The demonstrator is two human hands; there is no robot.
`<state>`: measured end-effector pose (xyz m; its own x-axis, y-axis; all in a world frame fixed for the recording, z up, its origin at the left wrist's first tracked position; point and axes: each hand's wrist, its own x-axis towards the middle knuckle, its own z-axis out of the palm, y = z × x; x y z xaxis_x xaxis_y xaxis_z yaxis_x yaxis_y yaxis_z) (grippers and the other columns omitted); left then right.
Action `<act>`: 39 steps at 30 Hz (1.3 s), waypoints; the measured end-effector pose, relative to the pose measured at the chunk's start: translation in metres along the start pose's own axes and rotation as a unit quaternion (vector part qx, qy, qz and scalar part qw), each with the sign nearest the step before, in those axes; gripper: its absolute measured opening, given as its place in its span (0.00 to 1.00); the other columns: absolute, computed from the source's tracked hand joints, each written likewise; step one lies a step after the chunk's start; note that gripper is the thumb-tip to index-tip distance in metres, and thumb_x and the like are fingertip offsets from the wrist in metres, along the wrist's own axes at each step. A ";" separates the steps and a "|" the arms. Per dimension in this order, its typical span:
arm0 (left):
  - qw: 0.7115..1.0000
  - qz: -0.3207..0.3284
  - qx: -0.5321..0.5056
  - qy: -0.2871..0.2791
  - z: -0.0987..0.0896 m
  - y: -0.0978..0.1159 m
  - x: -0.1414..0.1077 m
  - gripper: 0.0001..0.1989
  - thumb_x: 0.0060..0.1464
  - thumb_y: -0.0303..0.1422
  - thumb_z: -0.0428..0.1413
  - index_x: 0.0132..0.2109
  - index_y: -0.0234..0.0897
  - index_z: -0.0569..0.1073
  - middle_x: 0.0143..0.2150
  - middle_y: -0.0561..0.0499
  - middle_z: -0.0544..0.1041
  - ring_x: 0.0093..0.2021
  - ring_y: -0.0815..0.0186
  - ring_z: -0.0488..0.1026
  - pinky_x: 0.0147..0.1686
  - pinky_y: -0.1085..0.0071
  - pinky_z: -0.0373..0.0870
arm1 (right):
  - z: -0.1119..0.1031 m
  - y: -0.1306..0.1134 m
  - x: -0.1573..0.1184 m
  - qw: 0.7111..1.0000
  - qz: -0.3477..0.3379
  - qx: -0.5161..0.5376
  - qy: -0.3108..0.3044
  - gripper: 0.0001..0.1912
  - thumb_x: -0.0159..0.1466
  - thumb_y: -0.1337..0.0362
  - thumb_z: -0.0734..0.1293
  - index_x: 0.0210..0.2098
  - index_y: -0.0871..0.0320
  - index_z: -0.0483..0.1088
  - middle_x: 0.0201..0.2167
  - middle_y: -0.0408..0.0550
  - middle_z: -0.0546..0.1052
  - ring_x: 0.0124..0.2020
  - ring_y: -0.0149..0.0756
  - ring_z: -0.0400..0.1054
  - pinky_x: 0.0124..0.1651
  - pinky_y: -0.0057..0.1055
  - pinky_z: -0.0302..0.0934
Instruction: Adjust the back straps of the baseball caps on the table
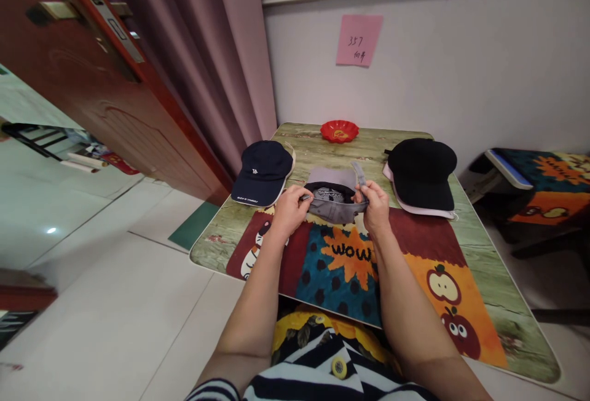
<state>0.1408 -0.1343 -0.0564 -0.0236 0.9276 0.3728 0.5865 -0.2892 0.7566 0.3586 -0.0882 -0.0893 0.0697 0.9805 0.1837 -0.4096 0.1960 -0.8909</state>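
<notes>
A grey baseball cap (338,211) is held upside down over the table's printed mat, its dark inside facing up and its brim pointing away from me. My left hand (293,205) pinches the cap's left edge between thumb and fingers. On the other side, my right hand (374,202) grips the cap's back edge near its strap (359,173), which sticks up loose. Left of the cap lies a navy baseball cap (264,170) with a small white emblem. To the right, a black cap (424,170) rests on top of a pale pink cap (433,210).
A red scalloped dish (340,132) stands at the back of the wood-patterned table (216,235). Behind it, a pink note (359,40) is stuck on the wall. A mauve curtain (203,50) and a door (152,136) border the left side. Another piece of furniture (544,192) stands right.
</notes>
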 end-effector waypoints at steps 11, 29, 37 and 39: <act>0.944 -0.169 -0.284 0.011 -0.001 -0.001 -0.002 0.14 0.47 0.40 0.66 0.38 0.34 0.78 0.17 0.57 0.69 0.15 0.73 0.62 0.17 0.77 0.54 | -0.004 0.002 0.004 0.999 0.002 0.000 0.038 0.14 0.60 0.51 0.71 0.32 0.56 0.73 0.17 0.35 0.67 0.19 0.27 0.60 0.32 0.28 0.66; 0.879 -0.264 -0.394 0.055 0.002 0.002 0.000 0.21 0.43 0.45 0.68 0.37 0.35 0.73 0.19 0.57 0.71 0.14 0.75 0.64 0.12 0.81 0.52 | -0.018 -0.012 0.008 0.993 0.102 0.058 0.002 0.16 0.51 0.57 0.78 0.37 0.55 0.76 0.28 0.42 0.78 0.24 0.29 0.70 0.25 0.24 0.64; 0.913 -0.223 -0.341 -0.038 0.017 0.013 -0.003 0.18 0.48 0.42 0.65 0.38 0.33 0.75 0.17 0.56 0.71 0.12 0.75 0.62 0.12 0.79 0.54 | -0.011 -0.008 0.001 0.989 0.102 -0.032 -0.098 0.17 0.57 0.50 0.76 0.33 0.57 0.76 0.15 0.33 0.58 0.16 0.23 0.48 0.20 0.23 0.46; 0.914 -0.216 -0.342 -0.040 0.021 0.016 -0.004 0.16 0.48 0.40 0.65 0.39 0.33 0.75 0.17 0.57 0.71 0.12 0.75 0.61 0.12 0.79 0.53 | -0.009 -0.009 -0.002 0.986 0.091 -0.075 -0.117 0.17 0.57 0.50 0.76 0.33 0.58 0.76 0.15 0.34 0.60 0.17 0.24 0.49 0.20 0.24 0.45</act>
<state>0.1670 -0.1376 -0.0574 -0.0573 0.9965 -0.0605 -0.1072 0.0541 0.9928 0.3701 -0.0916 -0.0851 -0.2109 0.9734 0.0891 -0.2559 0.0330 -0.9661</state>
